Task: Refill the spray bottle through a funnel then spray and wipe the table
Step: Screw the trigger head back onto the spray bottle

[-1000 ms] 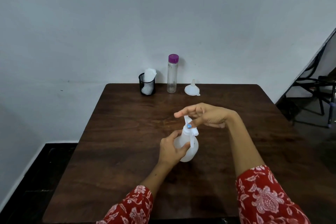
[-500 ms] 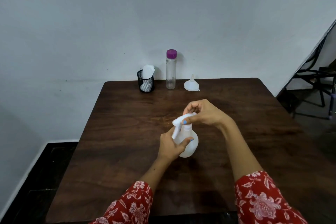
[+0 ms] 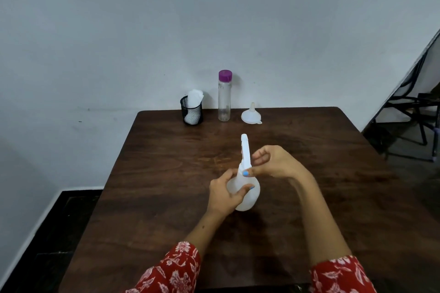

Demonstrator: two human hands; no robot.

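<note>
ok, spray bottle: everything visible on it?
The spray bottle is translucent white plastic with a rounded body and a white trigger head pointing away toward the wall. It stands near the middle of the wooden table. The left hand wraps the body; the right hand pinches the neck. Fill level can't be judged.
</note>
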